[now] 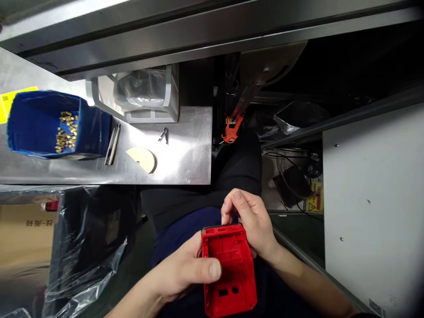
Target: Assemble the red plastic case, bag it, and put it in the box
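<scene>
A red plastic housing (pixel 232 274), open side up, is held over my lap at the bottom centre. My left hand (pixel 182 271) grips its left wall, thumb lying across the rim. My right hand (pixel 253 221) is curled at the housing's far edge, its fingertips pinched together just above the rim; whether they hold a small part I cannot make out.
A steel bench (pixel 185 154) lies ahead on the left with a blue bin (pixel 29 123) of small brass parts, a clear plastic holder (pixel 142 95), tweezers (pixel 112 143) and a beige wedge (pixel 143 159). An orange tool (pixel 233 128) hangs ahead. White panel (pixel 374 194) at right; bagged cardboard box (pixel 26 238) at left.
</scene>
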The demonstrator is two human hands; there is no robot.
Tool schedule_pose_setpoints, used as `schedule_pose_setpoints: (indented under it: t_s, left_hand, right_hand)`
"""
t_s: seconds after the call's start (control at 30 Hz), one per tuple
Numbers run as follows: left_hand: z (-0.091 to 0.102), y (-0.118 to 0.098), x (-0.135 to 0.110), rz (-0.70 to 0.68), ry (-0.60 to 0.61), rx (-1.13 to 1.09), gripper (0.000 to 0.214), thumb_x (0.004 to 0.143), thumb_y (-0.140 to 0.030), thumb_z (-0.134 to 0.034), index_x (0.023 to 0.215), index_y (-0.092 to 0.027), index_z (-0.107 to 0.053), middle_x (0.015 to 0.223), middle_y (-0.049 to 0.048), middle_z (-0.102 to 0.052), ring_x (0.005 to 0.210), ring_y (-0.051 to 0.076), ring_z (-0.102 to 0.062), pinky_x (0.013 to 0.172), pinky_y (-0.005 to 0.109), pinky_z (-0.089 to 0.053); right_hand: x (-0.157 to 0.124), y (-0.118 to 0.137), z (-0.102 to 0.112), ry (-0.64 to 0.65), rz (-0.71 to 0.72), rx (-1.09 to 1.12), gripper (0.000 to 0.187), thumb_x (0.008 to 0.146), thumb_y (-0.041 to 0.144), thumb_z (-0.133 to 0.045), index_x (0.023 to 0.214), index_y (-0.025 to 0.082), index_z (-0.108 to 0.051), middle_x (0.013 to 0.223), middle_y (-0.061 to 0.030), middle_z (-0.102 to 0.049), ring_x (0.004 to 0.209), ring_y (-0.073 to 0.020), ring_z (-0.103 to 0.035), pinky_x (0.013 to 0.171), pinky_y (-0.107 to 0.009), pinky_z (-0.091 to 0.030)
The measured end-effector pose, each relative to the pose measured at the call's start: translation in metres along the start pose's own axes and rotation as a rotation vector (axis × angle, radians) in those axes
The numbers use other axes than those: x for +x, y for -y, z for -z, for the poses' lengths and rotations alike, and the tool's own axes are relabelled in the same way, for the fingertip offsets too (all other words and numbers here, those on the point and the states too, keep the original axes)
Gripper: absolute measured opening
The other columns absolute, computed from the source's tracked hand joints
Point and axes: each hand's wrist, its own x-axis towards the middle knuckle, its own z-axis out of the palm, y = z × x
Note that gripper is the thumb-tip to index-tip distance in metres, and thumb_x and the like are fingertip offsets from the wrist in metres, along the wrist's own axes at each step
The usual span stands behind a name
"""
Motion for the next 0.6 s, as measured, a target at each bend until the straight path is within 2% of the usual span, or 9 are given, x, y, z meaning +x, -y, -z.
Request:
schedule_pose_setpoints:
  t_s: [0.13,0.33,0.4,0.53,0.6]
  left_hand:
    - [-0.0003,0.0010,-0.0003,0.010,-0.011,-0.010,0.078,0.075,-0.062,-0.084,0.130,-0.010,-0.065,0.116,0.0169,-0.069,0.106,0.032,-0.066,0.092,0.037,-0.052]
    - [0.0004,-0.0010,-0.0005,0.018,0.001,-0.015,0.070,0.075,-0.062,-0.084,0.120,-0.011,-0.067,0.107,0.0128,-0.065,0.100,0.028,-0.063,0.088,0.034,-0.051]
    - [0.0008,-0.0010,-0.0001,0.020,-0.003,-0.025,0.068,0.074,-0.061,-0.085,0.116,-0.011,-0.067,0.105,0.0123,-0.064,0.094,0.025,-0.062,0.084,0.032,-0.050]
    - [0.0004,-0.0012,0.0003,0.009,-0.035,-0.047,0.067,0.074,-0.059,-0.086,0.117,-0.011,-0.066,0.103,0.0120,-0.064,0.089,0.022,-0.062,0.080,0.030,-0.050]
    - [0.0000,-0.0015,0.0003,0.003,-0.039,-0.052,0.065,0.075,-0.058,-0.086,0.116,-0.013,-0.065,0.103,0.0113,-0.064,0.090,0.023,-0.062,0.081,0.031,-0.050]
  right_hand:
    - [0.0004,-0.0013,0.0005,-0.127,0.120,-0.136,0.046,0.106,0.047,-0.051,0.071,0.019,-0.059,0.061,0.0031,-0.052,0.056,-0.0090,-0.048,0.054,-0.022,-0.038]
    - [0.0020,0.0001,-0.0015,-0.038,0.046,-0.024,0.046,0.108,0.048,-0.047,0.077,0.019,-0.065,0.065,-0.0008,-0.067,0.058,-0.0119,-0.062,0.058,-0.024,-0.049]
    - [0.0024,0.0006,-0.0011,-0.055,0.067,-0.052,0.045,0.107,0.047,-0.049,0.076,0.019,-0.065,0.064,0.0000,-0.066,0.057,-0.0112,-0.061,0.057,-0.023,-0.048]
    - [0.0025,0.0013,0.0004,-0.141,0.180,-0.202,0.044,0.107,0.043,-0.052,0.072,0.019,-0.062,0.059,0.0037,-0.054,0.055,-0.0080,-0.052,0.054,-0.020,-0.041]
    - [0.0022,0.0012,0.0001,-0.136,0.189,-0.191,0.042,0.107,0.042,-0.051,0.075,0.019,-0.064,0.061,0.0029,-0.057,0.058,-0.0087,-0.055,0.057,-0.020,-0.044]
